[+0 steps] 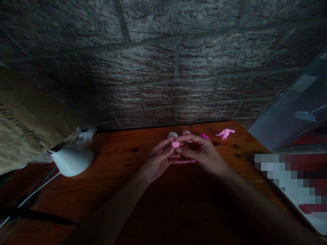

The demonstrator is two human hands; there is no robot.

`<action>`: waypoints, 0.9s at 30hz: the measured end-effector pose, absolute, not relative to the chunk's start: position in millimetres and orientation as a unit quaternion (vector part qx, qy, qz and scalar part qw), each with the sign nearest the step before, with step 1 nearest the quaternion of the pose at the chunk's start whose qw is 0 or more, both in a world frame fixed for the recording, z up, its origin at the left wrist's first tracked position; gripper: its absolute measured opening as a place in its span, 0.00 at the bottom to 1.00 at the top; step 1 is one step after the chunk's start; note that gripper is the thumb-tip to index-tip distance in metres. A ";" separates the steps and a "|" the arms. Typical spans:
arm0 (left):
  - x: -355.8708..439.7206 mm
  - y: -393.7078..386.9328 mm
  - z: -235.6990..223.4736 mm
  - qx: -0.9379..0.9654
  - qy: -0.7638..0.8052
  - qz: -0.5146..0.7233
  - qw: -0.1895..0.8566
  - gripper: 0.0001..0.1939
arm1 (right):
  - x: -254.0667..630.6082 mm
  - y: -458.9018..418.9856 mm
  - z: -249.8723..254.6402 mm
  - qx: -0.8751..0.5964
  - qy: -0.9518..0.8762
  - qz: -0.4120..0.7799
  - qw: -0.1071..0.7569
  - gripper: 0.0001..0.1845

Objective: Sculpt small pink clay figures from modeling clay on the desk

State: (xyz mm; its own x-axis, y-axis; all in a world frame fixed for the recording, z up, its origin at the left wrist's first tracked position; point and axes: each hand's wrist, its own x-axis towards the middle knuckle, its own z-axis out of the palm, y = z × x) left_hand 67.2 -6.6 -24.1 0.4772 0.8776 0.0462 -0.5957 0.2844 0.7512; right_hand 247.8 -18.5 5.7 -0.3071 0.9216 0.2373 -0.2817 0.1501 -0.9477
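Observation:
Between the fingertips of both hands is a small lump of pink modelling clay point(175, 144), raised above the wooden table. My left hand point(161, 157) pinches it from the left with thumb and forefinger. From the right, my right hand point(201, 151) pinches the same lump, thumb below and forefinger over the top. Under the hands runs a thin pink strip point(184, 161), partly covered by the fingers. Just behind them lie a white lump point(172, 134), a pale pink lump point(186, 132) and a magenta lump point(204, 136). Further right rests a pink animal-like figure point(225, 133).
The wooden table point(122, 146) meets a dark brick wall point(158, 68). On the left stand a white lamp head point(74, 161), a crumpled clear plastic bag point(87, 135) and a printed brown paper bag point(22, 119). A grey panel point(288, 105) rises at the right.

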 end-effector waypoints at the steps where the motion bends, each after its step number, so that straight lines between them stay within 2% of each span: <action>1: 67.5 -6.3 -24.1 0.370 0.185 0.474 0.778 0.18 | 247.8 -18.0 5.2 -0.283 -0.557 0.587 0.514 0.10; 16: 68.7 -5.7 -24.5 0.371 0.194 0.477 0.773 0.12 | 247.6 -17.2 1.5 -0.285 -0.508 0.648 0.491 0.09; 27: 69.2 -5.2 -26.9 0.366 0.230 0.481 0.763 0.13 | 243.9 -16.7 1.4 -0.315 -0.447 0.685 0.481 0.17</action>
State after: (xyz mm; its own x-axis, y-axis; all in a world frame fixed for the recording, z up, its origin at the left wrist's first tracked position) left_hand 69.2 -5.2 -26.9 0.4316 0.9021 0.0005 -0.5647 0.2698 0.7799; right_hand 243.9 -16.7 1.4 -0.3384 0.9410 -0.0013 -0.3770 -0.1368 -0.9160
